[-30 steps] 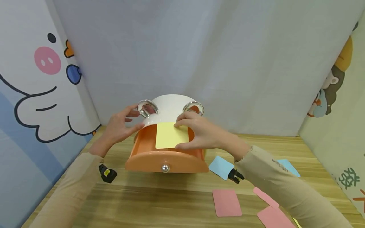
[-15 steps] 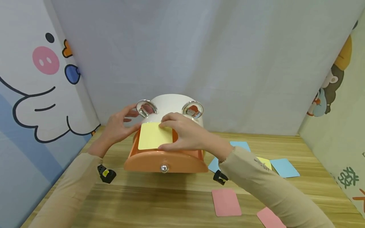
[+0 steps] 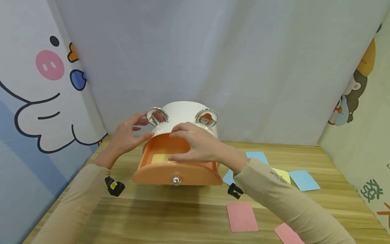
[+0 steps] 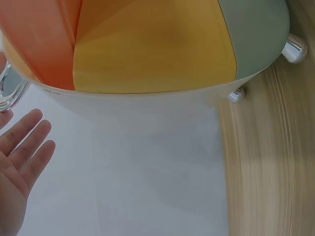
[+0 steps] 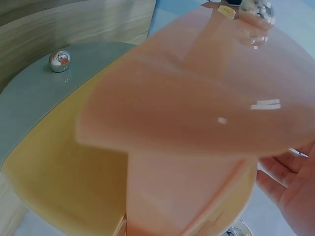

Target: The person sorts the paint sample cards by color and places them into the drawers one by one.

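Left hand (image 3: 125, 134) relaxed at the box (image 3: 182, 112), the right hand (image 3: 199, 144) hangs empty over the drawer (image 3: 195, 173), where its knock could crease the yellow card (image 3: 159, 158).

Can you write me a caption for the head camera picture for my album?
Left hand at the white box, right hand over its open orange drawer, yellow card inside.

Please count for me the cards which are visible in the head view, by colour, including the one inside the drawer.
Blue cards: 3
Yellow cards: 2 (one in the orange drawer)
Pink cards: 2
Total visible: 7
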A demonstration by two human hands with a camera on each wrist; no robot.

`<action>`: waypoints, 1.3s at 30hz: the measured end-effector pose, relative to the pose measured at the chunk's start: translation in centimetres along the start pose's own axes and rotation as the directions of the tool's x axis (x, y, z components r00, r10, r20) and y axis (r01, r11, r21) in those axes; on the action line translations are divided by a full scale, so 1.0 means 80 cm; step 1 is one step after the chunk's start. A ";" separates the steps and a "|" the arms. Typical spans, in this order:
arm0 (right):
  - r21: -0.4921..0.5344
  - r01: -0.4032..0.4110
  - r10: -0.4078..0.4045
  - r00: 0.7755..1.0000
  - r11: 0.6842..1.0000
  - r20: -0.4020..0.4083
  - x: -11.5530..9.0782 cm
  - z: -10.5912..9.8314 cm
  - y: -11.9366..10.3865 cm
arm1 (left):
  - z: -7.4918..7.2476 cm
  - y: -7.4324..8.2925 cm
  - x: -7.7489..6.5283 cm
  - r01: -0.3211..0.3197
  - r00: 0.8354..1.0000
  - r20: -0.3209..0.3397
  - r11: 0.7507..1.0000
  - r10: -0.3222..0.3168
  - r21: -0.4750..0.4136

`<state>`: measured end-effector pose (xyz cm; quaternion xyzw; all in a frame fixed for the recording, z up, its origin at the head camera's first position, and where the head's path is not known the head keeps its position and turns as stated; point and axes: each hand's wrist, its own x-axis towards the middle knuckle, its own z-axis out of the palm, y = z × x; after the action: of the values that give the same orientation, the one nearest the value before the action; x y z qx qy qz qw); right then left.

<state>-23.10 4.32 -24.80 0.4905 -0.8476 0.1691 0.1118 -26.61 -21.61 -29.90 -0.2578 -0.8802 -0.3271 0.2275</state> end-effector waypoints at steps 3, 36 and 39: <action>0.009 0.002 -0.002 1.000 1.000 -0.008 -0.002 -0.002 0.001 | 0.000 0.000 0.000 0.001 1.000 0.001 1.000 -0.001 0.003; 0.067 -0.149 0.156 0.980 0.987 -0.122 -0.168 -0.032 0.089 | 0.001 -0.003 -0.001 0.015 1.000 -0.001 1.000 -0.015 -0.011; 0.076 -0.218 0.226 0.967 0.973 -0.116 -0.200 -0.028 0.113 | 0.002 -0.002 -0.001 0.015 1.000 0.000 1.000 -0.015 -0.011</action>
<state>-22.98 22.10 -30.06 0.3842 -0.8829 0.2371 0.1292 -26.69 -21.66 -30.12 -0.2524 -0.8802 -0.3338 0.2238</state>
